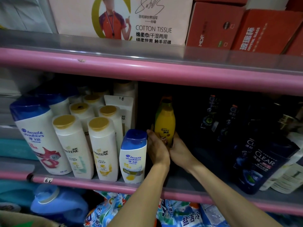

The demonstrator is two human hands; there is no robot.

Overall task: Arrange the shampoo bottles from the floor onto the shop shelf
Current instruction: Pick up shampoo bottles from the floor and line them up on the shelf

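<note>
Your left hand [156, 149] and right hand [177, 149] cup the lower part of a yellow Rejoice bottle [164, 122] from either side, palms facing each other, fingers wrapped on its base. That bottle is smooth glossy plastic, a rounded body narrowing to a slim neck and a dark green cap. It stands upright on the shop shelf [180, 182], long axis vertical, cap up, label toward you, deep in the dark gap of the shelf.

Far to the left of your left hand stands a large white Head & Shoulders bottle [41, 140] with a blue cap, leaning slightly left. Nearer come the white Pantene bottles [103, 148], flat-sided with round gold caps, in rows. Just beside your left wrist, touching or nearly so, is a small Head & Shoulders bottle [133, 156], white with a blue flip cap, upright at the shelf's front edge.

To the right of your right hand, well apart, stand dark Clear bottles [260, 164], black and glossy, the front one tilted right.

Below your forearms lie crinkled plastic detergent bags [183, 215].
</note>
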